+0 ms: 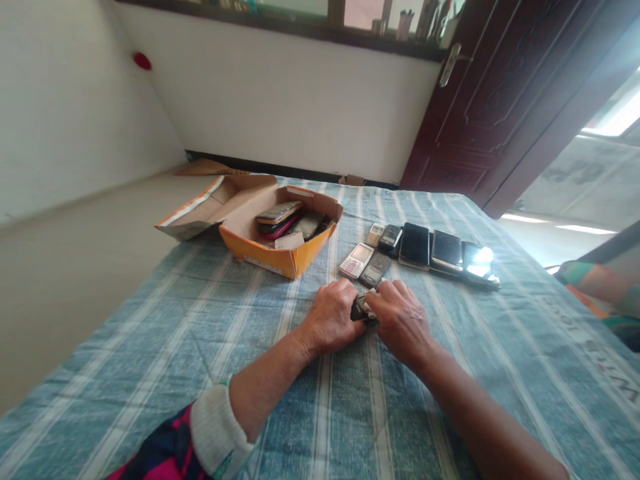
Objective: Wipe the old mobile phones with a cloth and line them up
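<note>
My left hand (333,313) is closed around the left side of a dark mobile phone (358,309), low over the cloth. My right hand (403,319) pinches a crumpled white tissue (371,301) and presses it against the phone's right part. Fingers cover much of the phone. Just beyond my hands lie a dark keypad phone (375,269) and a white phone with reddish keys (357,260). Behind them are a small gold-toned phone (375,234) and a black phone (390,237).
An open orange cardboard box (270,259) holding several phones stands to the left, its lid (215,200) folded back. A row of larger phones, including a black one (415,244), lies to the right. Striped blue cloth (240,320) covers the surface. A dark red door (480,100) is beyond.
</note>
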`<state>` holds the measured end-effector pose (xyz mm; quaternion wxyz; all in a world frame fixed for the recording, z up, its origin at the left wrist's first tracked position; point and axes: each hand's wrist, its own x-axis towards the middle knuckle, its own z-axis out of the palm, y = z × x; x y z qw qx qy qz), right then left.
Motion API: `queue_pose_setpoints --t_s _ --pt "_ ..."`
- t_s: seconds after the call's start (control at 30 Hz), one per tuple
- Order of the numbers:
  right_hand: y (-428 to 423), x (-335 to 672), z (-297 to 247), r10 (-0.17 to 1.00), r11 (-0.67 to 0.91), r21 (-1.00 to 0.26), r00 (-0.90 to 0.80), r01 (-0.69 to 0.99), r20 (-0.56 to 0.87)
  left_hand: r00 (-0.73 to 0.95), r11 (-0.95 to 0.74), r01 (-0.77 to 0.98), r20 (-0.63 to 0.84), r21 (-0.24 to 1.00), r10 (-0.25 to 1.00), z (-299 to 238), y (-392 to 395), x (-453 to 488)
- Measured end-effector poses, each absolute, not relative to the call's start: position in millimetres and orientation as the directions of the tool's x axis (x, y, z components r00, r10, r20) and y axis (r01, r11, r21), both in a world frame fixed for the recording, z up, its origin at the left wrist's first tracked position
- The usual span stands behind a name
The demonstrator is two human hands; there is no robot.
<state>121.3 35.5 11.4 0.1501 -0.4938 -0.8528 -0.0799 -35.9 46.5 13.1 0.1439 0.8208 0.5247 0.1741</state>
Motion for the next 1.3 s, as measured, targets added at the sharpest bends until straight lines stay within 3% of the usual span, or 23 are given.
queue_pose_setpoints --t_s 0.43,0.5,0.63,0.7,0.93,1.03,1.17,1.3 --pt "35.0 120.7 12.5 0.812 0.497 -0.003 -0.464 0.868 0.354 0.398 -0.418 0.805 0.140 0.420 0.907 11.8 46.9 -36.2" --pt "35.7 126.4 9.8 0.817 0.496 -0.096 -0.427 0.863 0.387 0.399 -0.422 0.805 0.147 0.417 0.905 11.3 46.8 -36.3" --pt "42.5 145.7 3.3 0.845 0.468 -0.435 -0.245 0.769 0.476 0.401 -0.427 0.811 0.151 0.400 0.904 10.3 47.1 -36.5" --pt "46.5 153.3 0.9 0.865 0.426 -0.530 -0.158 0.733 0.476 0.407 -0.430 0.812 0.146 0.395 0.902 10.3 47.4 -36.5" --pt "46.8 150.3 -0.9 0.843 0.478 -0.550 -0.184 0.684 0.505 0.402 -0.424 0.806 0.144 0.414 0.904 10.6 46.9 -36.1" --pt "44.6 147.3 1.4 0.852 0.480 -0.615 -0.165 0.626 0.497 0.402 -0.423 0.801 0.143 0.422 0.904 10.8 46.8 -36.0" --pt "43.8 147.6 5.7 0.940 0.314 -0.832 -0.026 0.457 0.341 0.403 -0.421 0.805 0.135 0.418 0.905 13.0 46.7 -35.8" --pt "45.6 149.9 11.0 0.994 0.074 -0.994 0.079 0.086 0.080 0.408 -0.431 0.803 0.147 0.413 0.901 13.6 45.6 -35.5"
